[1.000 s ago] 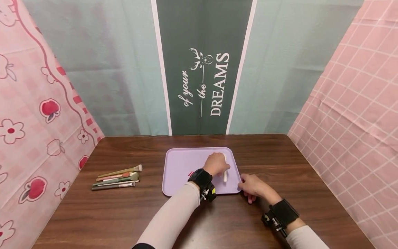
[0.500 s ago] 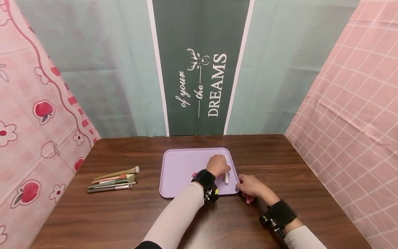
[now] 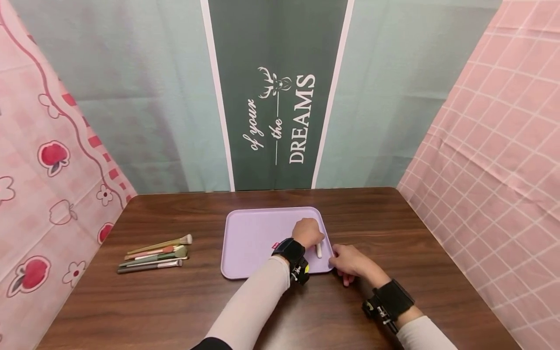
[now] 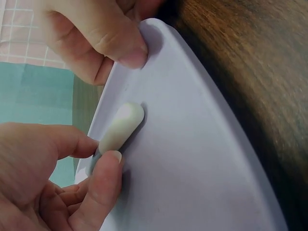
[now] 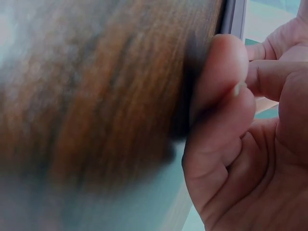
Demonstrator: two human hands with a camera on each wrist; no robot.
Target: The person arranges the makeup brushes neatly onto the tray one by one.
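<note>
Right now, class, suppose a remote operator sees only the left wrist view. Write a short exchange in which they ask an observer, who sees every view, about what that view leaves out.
Operator: I see the left hand pinching a white piece, with the tray beneath. What else lies on the table?
Observer: In the head view, several makeup brushes lie together to the left of the tray.
Operator: Is anything worn on the wrists?
Observer: Yes, the head view shows a black band on each.
</note>
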